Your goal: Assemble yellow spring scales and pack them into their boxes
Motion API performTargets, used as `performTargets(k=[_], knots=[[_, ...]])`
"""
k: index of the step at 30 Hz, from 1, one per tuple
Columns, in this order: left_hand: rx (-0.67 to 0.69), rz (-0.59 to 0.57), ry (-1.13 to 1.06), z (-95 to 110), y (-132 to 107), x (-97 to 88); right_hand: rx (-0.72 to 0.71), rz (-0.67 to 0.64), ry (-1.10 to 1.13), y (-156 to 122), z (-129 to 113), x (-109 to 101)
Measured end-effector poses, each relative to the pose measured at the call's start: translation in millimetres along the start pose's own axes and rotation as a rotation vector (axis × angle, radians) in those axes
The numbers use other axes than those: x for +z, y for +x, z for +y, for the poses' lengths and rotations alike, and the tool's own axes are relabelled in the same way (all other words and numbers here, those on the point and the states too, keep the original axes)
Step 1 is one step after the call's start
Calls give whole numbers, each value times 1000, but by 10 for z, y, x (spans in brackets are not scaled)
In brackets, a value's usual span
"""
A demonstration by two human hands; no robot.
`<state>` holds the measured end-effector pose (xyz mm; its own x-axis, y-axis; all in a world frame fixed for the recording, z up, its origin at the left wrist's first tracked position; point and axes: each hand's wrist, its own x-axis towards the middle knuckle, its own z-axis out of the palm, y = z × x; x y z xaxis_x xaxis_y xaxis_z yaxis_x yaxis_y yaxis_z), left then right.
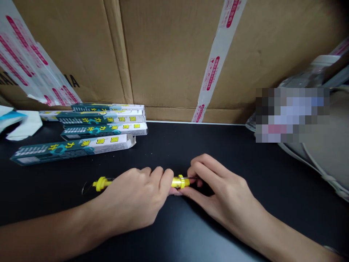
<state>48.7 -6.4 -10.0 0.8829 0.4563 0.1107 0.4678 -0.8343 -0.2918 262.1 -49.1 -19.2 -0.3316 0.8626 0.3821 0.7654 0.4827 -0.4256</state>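
a clear tubular spring scale [178, 182] with yellow end fittings is being held lengthwise near the front edge of the black desk [218, 145], about midway along it. its barrel is being wrapped closely by the left hand [133, 198], while the yellow collar near its right end is being pinched in a narrow grip by the right hand [226, 193] (whether the scale is touching the desk cannot be told). a thin wire hook [83, 187] is being left exposed beyond the left cap. teal-and-white cardboard boxes [73, 147] are lying toward the desk's back-left corner. a slip is being risked: the round barrel could roll on the smooth desk if the pinch loosens, and the bare hook could catch a finger.
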Motion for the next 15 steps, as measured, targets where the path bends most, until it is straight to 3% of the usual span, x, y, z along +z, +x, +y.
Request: performTargets(k=[7,15], knots=[[27,-36,30,7,16,-60,36,-116,72,65,-46,1],[36,-42,14,22,7,-79,43,-155,239,72,-40,5]])
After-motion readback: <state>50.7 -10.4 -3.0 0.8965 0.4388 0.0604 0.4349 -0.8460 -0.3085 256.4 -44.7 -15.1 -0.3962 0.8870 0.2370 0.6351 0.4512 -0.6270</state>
